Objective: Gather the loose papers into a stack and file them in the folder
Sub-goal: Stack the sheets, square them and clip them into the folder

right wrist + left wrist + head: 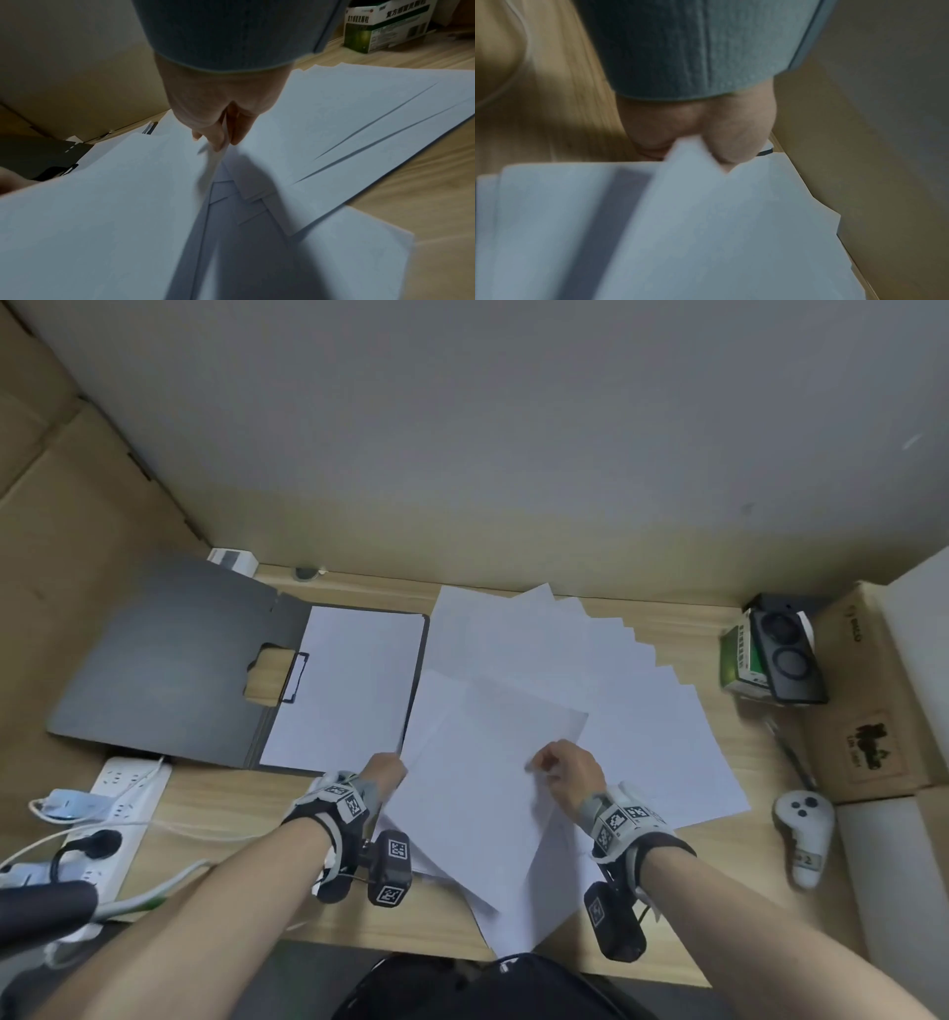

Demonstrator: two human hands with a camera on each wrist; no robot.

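White sheet [477, 793] is being pinched at its right edge between thumb and fingers of the right hand [218, 113]; the left hand [382, 770] is gripping the same sheet's left edge, thumb [736, 138] on top, other fingers hidden under paper. Sheet is being held tilted above the table [246, 803], over the near end of the fanned papers [616, 690] that are lying spread toward the right. Folder [169, 649] is lying open on the left, just beside the fan, one sheet already on its clip side.

Risks, judging from here: only one sheet is in hand and most are ungathered, so dragging it across could be scattering the fan further; near sheets are overhanging the table edge and could be slipping off; a tight pinch could be creasing the paper.
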